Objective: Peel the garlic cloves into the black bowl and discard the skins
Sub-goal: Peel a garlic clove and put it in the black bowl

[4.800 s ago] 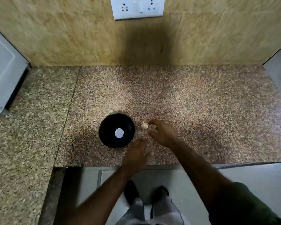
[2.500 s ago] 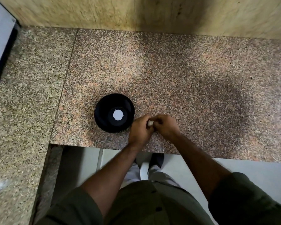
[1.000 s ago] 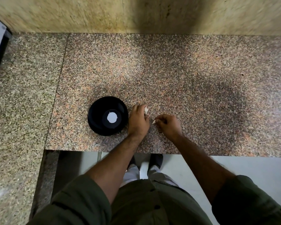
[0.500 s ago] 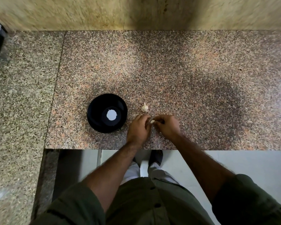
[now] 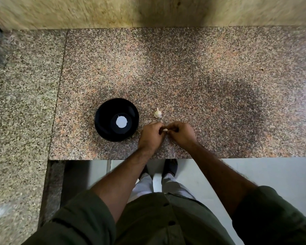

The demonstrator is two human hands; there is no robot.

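Both hands meet just right of the round black bowl [image 5: 116, 119] on the speckled granite surface [image 5: 201, 76]: left hand [image 5: 151, 136] and right hand [image 5: 181, 133] pinching one small pale garlic clove [image 5: 165, 129] between them; the whitish garlic bulb [image 5: 157, 113] sits right of the bowl, beyond the fingers

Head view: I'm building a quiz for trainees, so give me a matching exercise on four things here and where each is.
Things:
1. black bowl
2. garlic bulb
3. garlic clove
4. countertop

Places:
A. pinched between both hands
B. lying loose just beyond the hands
C. left of the left hand
D. under everything

Pairs: 1-C, 2-B, 3-A, 4-D. The right hand shares the clove.
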